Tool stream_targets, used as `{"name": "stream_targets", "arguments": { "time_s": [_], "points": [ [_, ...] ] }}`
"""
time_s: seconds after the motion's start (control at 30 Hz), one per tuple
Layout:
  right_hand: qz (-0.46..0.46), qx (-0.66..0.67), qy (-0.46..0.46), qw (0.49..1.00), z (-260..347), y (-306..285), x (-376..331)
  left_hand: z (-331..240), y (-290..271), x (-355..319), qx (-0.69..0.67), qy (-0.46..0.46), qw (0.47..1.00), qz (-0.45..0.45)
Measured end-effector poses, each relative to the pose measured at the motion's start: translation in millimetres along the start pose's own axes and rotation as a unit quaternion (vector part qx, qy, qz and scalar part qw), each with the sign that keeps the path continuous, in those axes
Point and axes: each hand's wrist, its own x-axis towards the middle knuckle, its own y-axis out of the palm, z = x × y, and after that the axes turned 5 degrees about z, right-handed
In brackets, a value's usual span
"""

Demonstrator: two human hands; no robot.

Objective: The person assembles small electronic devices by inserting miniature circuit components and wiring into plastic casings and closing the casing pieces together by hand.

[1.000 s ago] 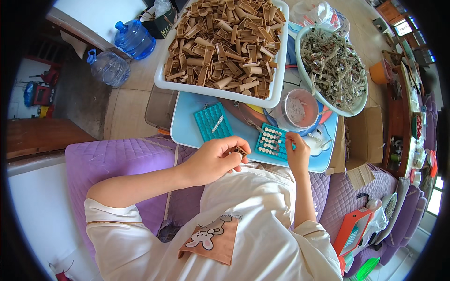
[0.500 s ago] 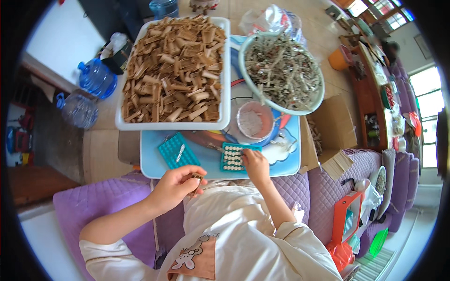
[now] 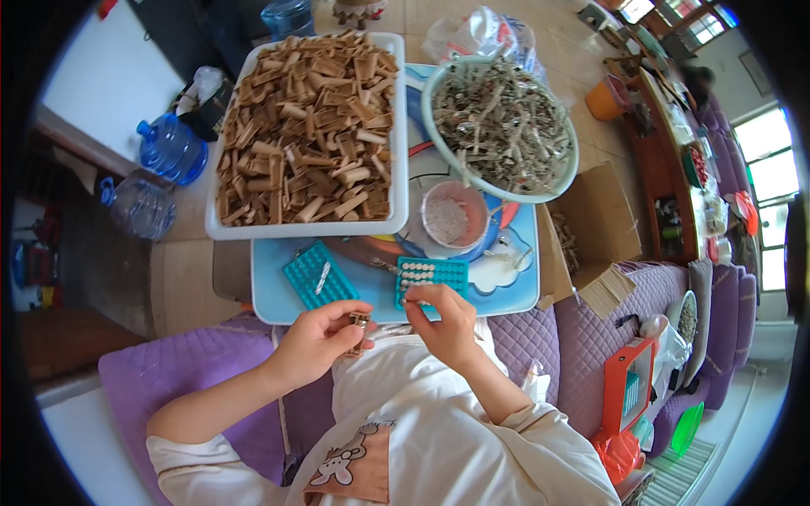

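- Our left hand (image 3: 316,337) pinches 1 small brown wooden piece (image 3: 360,321).
- Our right hand (image 3: 443,320) pinches something tiny beside the teal grid tray (image 3: 430,274).

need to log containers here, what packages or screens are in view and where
Water jugs: two blue-tinted plastic bottles, on the floor at left.
Cardboard box: brown, open, right of the blue table.
Clear plastic bag: crumpled, behind the bowl.
Orange-framed tablet-like thing: on the purple sofa, right.
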Motion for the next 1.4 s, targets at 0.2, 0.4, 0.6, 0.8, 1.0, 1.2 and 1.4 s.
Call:
{"name": "stream_targets", "arguments": {
  "time_s": [0.2,0.4,0.6,0.8,1.0,1.2,1.4],
  "points": [
    [-0.005,0.042,-0.085,0.995,28.3,13.3,8.6,-0.4,1.1,-2.0,-0.017,0.024,0.999,0.026],
    [-0.014,0.009,-0.149,0.989,31.6,22.1,8.7,-0.2,-3.9,-4.0,0.018,0.054,0.997,0.044],
    [-0.029,-0.032,-0.182,0.982,28.2,25.1,4.5,3.7,-3.8,-3.4,0.025,0.049,0.998,0.023],
    [-0.057,-0.027,-0.207,0.976,31.1,27.8,-1.6,5.6,2.1,-7.7,0.089,0.102,0.991,-0.014],
    [-0.088,-0.011,-0.211,0.973,30.1,32.2,-1.3,5.2,0.0,-7.3,0.123,0.122,0.985,-0.019],
    [-0.067,-0.008,-0.205,0.976,33.0,33.1,-0.7,4.7,-0.6,-7.7,0.145,0.134,0.980,-0.018],
    [-0.075,-0.020,-0.203,0.976,29.4,34.3,-1.7,0.8,1.3,-11.2,0.181,0.134,0.973,-0.039]
  ]
}}
